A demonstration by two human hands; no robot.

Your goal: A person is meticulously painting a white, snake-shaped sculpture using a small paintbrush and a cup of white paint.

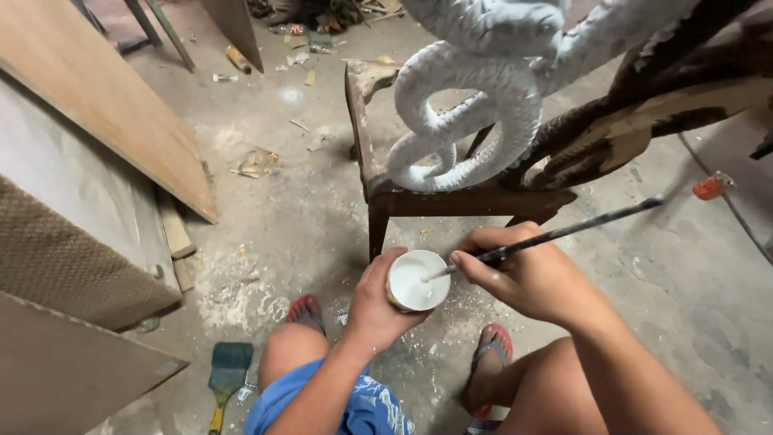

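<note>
My left hand (373, 304) grips a small round cup (417, 280) filled with white paint, held low between my knees. My right hand (523, 274) holds a long thin dark brush (580, 227) whose tip dips into the white paint in the cup. Just beyond the hands rises a carved snake-like sculpture (475, 105), coated white and coiled, resting on a dark wooden stool (451, 197). Dark unpainted carved wood (644, 121) extends to the right of the white coils.
Wooden boards (97, 97) lean at the left, with a perforated brown panel (64, 258) below them. A wide flat brush (227, 374) lies on the dusty concrete floor by my left foot. Scraps and debris (258, 161) lie farther back. An orange-tipped object (712, 186) sits at right.
</note>
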